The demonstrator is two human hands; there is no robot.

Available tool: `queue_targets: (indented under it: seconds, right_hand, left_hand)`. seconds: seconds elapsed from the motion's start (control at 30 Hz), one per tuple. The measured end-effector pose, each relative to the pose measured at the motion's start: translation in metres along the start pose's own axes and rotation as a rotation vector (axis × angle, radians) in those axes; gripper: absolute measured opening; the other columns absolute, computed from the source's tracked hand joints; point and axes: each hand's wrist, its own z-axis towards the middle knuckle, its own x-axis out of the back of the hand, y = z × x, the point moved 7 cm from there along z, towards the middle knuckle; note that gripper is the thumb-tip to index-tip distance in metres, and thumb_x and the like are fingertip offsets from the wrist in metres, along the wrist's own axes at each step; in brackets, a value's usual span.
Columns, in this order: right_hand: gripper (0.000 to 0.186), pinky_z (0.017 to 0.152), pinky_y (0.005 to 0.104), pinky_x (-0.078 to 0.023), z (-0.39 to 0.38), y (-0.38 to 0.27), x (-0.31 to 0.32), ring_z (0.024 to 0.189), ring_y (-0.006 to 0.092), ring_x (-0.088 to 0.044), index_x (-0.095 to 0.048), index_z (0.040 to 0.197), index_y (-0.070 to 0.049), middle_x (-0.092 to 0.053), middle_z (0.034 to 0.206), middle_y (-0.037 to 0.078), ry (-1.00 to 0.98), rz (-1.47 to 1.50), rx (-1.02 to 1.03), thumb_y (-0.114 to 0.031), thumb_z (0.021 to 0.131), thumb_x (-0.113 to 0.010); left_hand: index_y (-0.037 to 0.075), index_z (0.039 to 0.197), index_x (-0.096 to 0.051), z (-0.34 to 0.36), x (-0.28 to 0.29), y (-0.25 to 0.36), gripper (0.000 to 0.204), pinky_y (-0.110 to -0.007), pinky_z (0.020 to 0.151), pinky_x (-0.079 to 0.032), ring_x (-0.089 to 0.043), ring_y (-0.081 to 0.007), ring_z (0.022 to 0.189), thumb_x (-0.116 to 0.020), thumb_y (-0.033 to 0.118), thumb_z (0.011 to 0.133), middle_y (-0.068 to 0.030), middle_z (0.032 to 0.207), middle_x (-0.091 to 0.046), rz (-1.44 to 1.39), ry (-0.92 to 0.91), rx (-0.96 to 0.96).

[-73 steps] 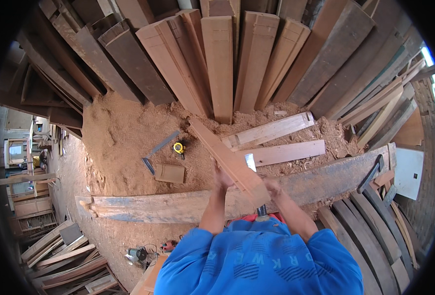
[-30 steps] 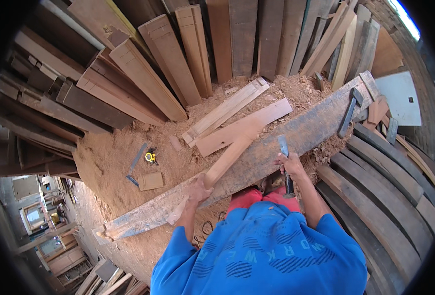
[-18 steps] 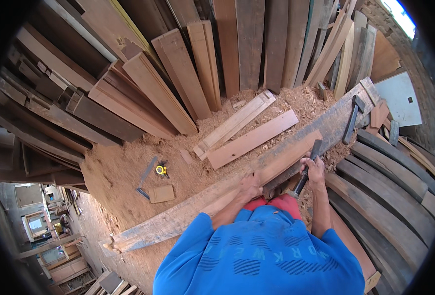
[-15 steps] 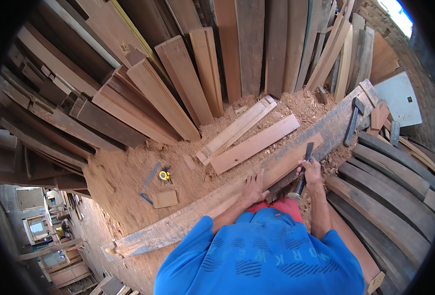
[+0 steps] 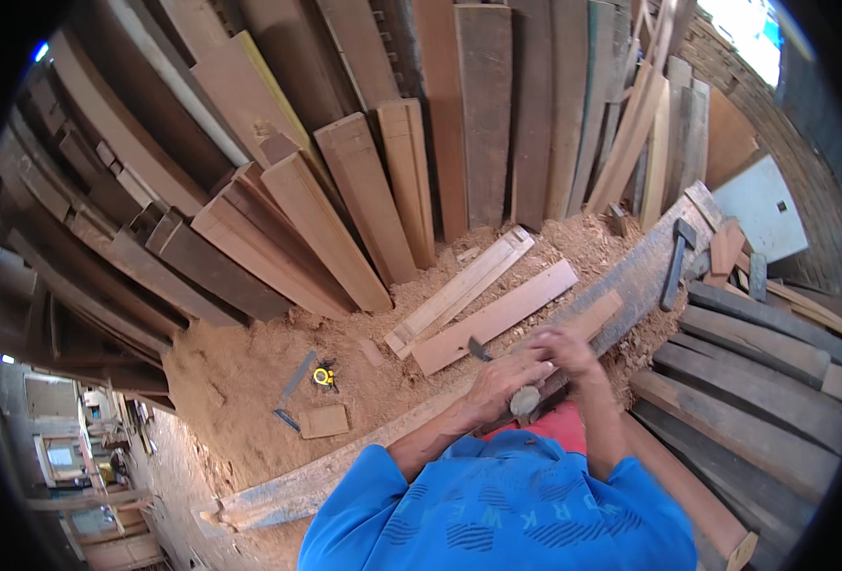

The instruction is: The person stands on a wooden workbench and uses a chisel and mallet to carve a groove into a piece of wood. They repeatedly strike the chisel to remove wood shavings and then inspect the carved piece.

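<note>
A chisel lies across my left hand (image 5: 505,383), which is closed around its middle. The dark chisel blade (image 5: 479,350) sticks out beyond the fingers toward the upper left, and the pale round handle end (image 5: 525,402) shows near my lap. My right hand (image 5: 569,350) is smeared by motion just right of the left, over the workpiece; its fingers do not show clearly. Beneath both hands a reddish wooden piece (image 5: 600,314) rests along a long worn beam (image 5: 316,463). My hands and arms hide much of the wooden piece.
A hammer (image 5: 674,266) lies on the beam's far right end. Two short boards, one a reddish board (image 5: 506,314), lie on the shavings ahead. Left are a yellow tape measure (image 5: 323,377), a bevel-like tool (image 5: 297,379) and a small wood block (image 5: 324,422). Planks (image 5: 483,124) stand behind.
The chisel has passed from my right hand to my left and now points left. My left hand has lifted off the wood; my right has moved left beside it. The view has tilted up slightly.
</note>
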Motion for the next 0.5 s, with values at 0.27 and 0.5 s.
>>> queue_targets:
  seconds: [0.27, 0.5]
  right_hand:
    - [0.042, 0.099, 0.0455, -0.051, -0.029, -0.070, 0.260, 0.107, 0.0388, -0.068, -0.059, 0.129, 0.009, -0.070, 0.113, 0.027, 0.949, -0.903, 0.302, -0.015, 0.095, -0.063]
    - [0.072, 0.111, 0.0497, -0.042, 0.003, -0.063, 0.444, 0.132, 0.0435, -0.054, -0.051, 0.142, 0.004, -0.059, 0.139, 0.028, 1.091, -1.138, 0.022, -0.038, 0.089, -0.076]
  left_hand:
    - [0.007, 0.142, -0.048, -0.067, -0.076, -0.090, 0.067, -0.054, 0.091, -0.055, -0.064, -0.0458, 0.113, -0.070, 0.009, 0.080, -0.0279, 0.122, -0.063, 0.328, -0.405, 0.736]
    - [0.001, 0.131, -0.053, -0.084, -0.129, -0.119, 0.069, -0.051, 0.089, -0.058, -0.067, -0.0418, 0.109, -0.083, 0.017, 0.070, -0.0240, 0.117, -0.068, 0.445, -0.452, 0.949]
